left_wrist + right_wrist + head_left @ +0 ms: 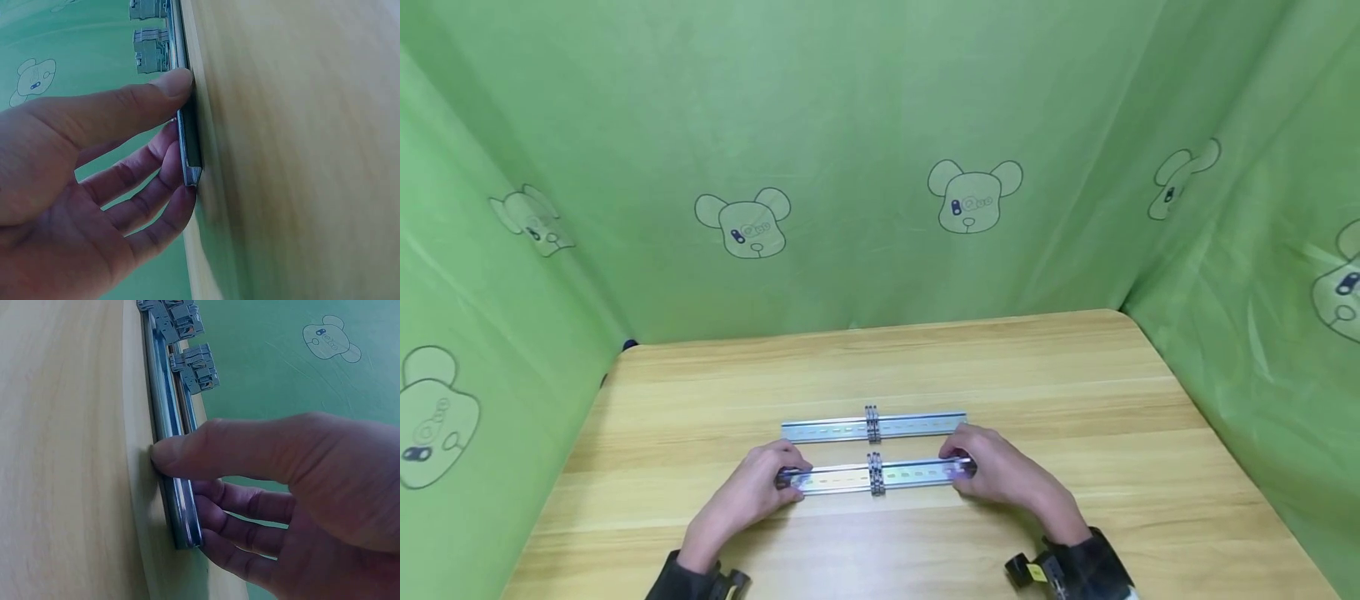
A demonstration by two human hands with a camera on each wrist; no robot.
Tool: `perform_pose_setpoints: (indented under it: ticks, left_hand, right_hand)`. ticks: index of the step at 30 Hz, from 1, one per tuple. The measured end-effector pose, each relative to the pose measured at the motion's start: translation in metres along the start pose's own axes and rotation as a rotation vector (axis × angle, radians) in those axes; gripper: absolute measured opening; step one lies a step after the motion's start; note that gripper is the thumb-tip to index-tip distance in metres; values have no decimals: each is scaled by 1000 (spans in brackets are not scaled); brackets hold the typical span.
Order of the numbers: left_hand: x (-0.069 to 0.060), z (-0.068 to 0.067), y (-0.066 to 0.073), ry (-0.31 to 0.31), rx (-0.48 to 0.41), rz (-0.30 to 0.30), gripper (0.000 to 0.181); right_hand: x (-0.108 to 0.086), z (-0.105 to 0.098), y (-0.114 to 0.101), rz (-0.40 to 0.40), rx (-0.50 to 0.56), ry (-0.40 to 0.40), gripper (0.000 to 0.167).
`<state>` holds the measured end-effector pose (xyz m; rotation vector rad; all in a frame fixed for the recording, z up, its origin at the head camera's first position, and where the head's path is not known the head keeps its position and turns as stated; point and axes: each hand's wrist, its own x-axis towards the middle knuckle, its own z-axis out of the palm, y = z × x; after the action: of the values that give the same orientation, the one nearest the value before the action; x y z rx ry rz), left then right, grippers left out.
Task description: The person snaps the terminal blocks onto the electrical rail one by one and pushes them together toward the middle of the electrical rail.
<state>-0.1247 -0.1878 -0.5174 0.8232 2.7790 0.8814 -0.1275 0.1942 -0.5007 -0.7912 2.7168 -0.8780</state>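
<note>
Two slotted metal DIN rails lie parallel, each with several grey terminal blocks clipped at its middle. My left hand point(765, 481) pinches the left end of the near DIN rail point(842, 481), and my right hand point(996, 467) pinches its right end. In the left wrist view the thumb point(175, 82) is on one edge and the fingers are on the other. The right wrist view shows the same rail point(181, 512) between thumb and fingers. Its terminal blocks point(876, 474) face up. Just beyond lies the far DIN rail point(827, 430) with its own terminal blocks point(872, 424), untouched.
Both rails are over a wood-grain table point(1075, 375). A green curtain point(865, 108) with printed bear heads rises behind the table and along both sides. Each wrist wears a black strap with a small camera point(1030, 571).
</note>
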Motion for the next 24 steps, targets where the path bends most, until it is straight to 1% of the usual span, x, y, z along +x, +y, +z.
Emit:
perform_pose_setpoints:
  ticks: [6,11,15,17,19,21,24]
  left_hand:
    - [1,-2,2,-11,-1,3,31]
    - [4,0,2,-24,-9,10,31]
    - [3,-3,-4,-23,-35,-15,30]
    - [2,-7,-8,-14,-65,-34,27]
    - [0,-11,-12,6,-93,-58,25]
    - [0,-17,-17,39,-98,-81,24]
    - [3,-27,-29,87,-76,-126,29]
  right_hand:
    - [-1,-1,1,5,0,-4,31]
    - [-1,-2,4,11,-3,-12,30]
    - [-1,-8,8,17,26,1,31]
    - [-3,-15,13,34,49,40,34]
    - [-6,-25,20,43,57,105,37]
    - [-7,-35,28,47,34,191,39]
    - [-6,-48,41,46,-48,302,44]
